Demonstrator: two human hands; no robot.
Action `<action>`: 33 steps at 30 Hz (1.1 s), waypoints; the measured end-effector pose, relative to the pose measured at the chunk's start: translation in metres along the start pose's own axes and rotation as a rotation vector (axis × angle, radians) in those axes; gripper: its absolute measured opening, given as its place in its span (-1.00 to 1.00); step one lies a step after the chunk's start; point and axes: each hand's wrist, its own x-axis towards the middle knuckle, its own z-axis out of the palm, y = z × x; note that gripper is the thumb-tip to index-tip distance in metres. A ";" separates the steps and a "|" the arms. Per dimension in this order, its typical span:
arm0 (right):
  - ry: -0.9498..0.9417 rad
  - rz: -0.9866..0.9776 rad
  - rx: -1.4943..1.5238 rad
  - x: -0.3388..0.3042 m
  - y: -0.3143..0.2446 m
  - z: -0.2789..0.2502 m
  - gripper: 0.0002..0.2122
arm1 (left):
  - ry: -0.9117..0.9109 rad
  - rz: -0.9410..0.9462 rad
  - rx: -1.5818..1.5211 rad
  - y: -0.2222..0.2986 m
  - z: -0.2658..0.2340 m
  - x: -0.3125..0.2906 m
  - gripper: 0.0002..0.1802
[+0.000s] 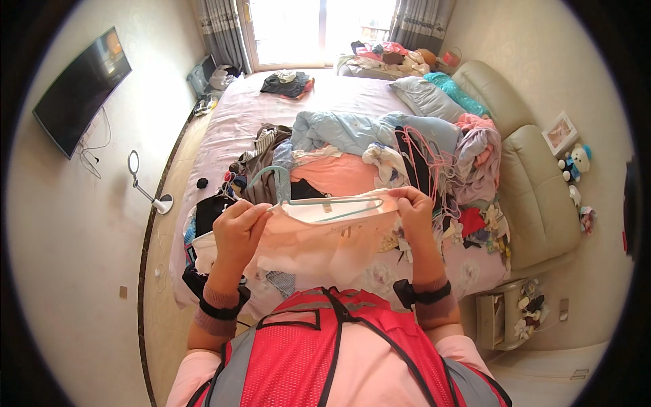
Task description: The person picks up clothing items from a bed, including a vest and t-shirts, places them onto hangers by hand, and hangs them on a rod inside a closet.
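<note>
A thin pale pink top (305, 244) is stretched between my two hands above the near side of the bed. My left hand (237, 230) pinches one upper corner by the neckline. The opposite upper corner is gripped by my right hand (412, 207), its fingers closed on the cloth. A light blue-green hanger (264, 172) lies along the neckline, partly inside the top; its curved end sticks up beside my left hand. Whether my fingers also touch the hanger I cannot tell.
Mixed clothes and a light blue quilt (339, 129) cover the bed (234, 115). Several pink hangers (437, 163) lie right of the middle. Dark folded clothes (286, 84) sit at the far end. A beige headboard (536, 190) stands right, a mirror lamp (163, 203) left.
</note>
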 end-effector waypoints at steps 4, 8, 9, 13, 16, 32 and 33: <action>-0.134 -0.317 -0.150 -0.019 -0.018 0.011 -0.74 | -0.027 0.040 0.160 0.002 0.007 -0.002 -0.89; -0.812 -0.389 -0.118 -0.048 -0.059 0.021 -0.79 | 0.041 -0.041 0.168 -0.010 0.008 -0.005 -0.89; -0.858 -0.414 -0.115 -0.050 -0.062 0.021 -0.79 | 0.056 -0.109 0.035 -0.011 0.008 -0.005 -0.89; -0.101 -0.772 -0.492 -0.028 -0.047 0.022 -0.78 | 0.070 -0.125 -0.135 -0.010 0.003 0.000 -0.89; -0.084 -0.896 -0.624 -0.018 -0.050 0.026 -0.78 | 0.069 -0.094 -0.171 -0.012 0.003 0.000 -0.90; -0.272 -0.780 -0.334 -0.022 -0.043 0.075 -0.91 | -0.017 -0.094 -0.250 0.006 0.009 0.004 -0.89; -0.257 -0.791 -0.321 -0.025 -0.044 0.080 -0.92 | -0.016 -0.095 -0.251 0.006 0.010 0.004 -0.89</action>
